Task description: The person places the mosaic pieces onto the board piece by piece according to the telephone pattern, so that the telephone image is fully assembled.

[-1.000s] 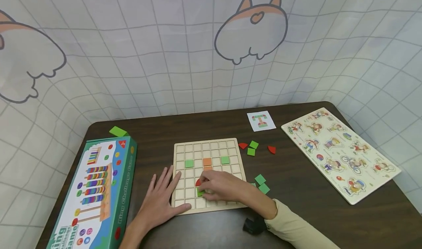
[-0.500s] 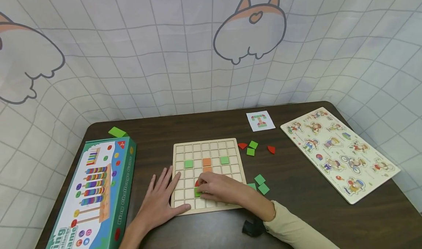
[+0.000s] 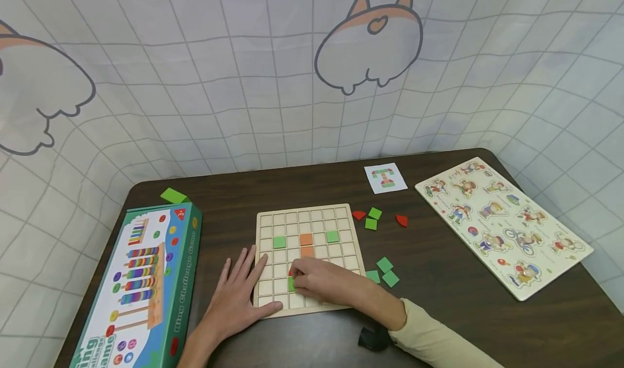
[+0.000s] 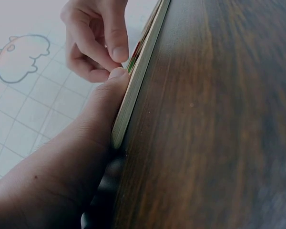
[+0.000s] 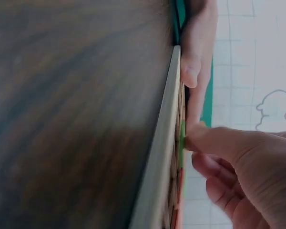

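Note:
A wooden grid board (image 3: 265, 220) lies on the table. Spread across its left edge, my left hand (image 3: 235, 292) rests with fingers straight and the thumb on the near edge. My right hand (image 3: 324, 282) is over the lower middle of the board, thumb and fingertips at a green square tile (image 3: 291, 284). In the right wrist view the thumb tip meets this green tile (image 5: 182, 140). Just above it, a red piece (image 3: 291, 272) is mostly hidden by the fingers. Two orange tiles (image 3: 305, 239) and two green tiles (image 3: 279, 242) sit in cells farther up.
Right of the board lie loose green squares (image 3: 384, 264) and red quarter-round pieces (image 3: 402, 220). A pattern card (image 3: 397, 182) is behind them. A picture puzzle board (image 3: 504, 230) occupies the right side, a boxed ring game (image 3: 192, 265) the left. Something black (image 3: 372, 339) is under the right forearm.
The green tile and my right fingertips have shifted slightly left, so the tile now lines up with its cell. My left hand stays in place.

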The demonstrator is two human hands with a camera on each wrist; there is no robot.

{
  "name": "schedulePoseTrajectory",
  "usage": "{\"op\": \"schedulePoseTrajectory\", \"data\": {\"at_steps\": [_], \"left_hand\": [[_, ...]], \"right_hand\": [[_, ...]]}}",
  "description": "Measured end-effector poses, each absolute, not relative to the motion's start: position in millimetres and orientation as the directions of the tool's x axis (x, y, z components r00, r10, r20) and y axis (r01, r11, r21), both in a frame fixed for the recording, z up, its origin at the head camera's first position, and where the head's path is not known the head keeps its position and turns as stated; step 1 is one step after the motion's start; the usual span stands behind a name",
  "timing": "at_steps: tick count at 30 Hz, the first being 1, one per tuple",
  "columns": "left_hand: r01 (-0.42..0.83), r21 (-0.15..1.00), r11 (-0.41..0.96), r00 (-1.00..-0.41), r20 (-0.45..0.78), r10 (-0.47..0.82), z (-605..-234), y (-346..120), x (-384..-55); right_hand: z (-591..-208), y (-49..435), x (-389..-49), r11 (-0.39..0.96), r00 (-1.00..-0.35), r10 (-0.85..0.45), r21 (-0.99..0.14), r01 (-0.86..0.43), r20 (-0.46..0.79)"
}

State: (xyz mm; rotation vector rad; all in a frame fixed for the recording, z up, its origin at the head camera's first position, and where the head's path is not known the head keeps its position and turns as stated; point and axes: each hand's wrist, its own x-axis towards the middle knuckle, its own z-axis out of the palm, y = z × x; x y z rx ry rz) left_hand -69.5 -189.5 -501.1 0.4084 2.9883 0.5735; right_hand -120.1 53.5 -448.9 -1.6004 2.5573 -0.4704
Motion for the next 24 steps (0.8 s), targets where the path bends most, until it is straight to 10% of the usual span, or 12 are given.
{"op": "schedulePoseTrajectory", "data": {"at_steps": [6,17,24], "left_hand": [[0.233,0.375,0.897,-0.964,-0.031,0.263,-501,-190,-69],[0.223,0.393,0.892,-0.965,-0.039,0.258,-504,-189,-69],[0.227,0.386,0.894,-0.966,-0.03,0.258,-504,-189,-70]], "right_hand": [[-443,69,-128,0.376,-0.432,-0.88,-0.267,-0.887,0.197],[-441,168,-164,0.67,-0.729,-0.653,-0.292,-0.682,0.204],[-454,200,-176,0.736,-0.766,-0.582,-0.224,-0.639,0.272]]}}
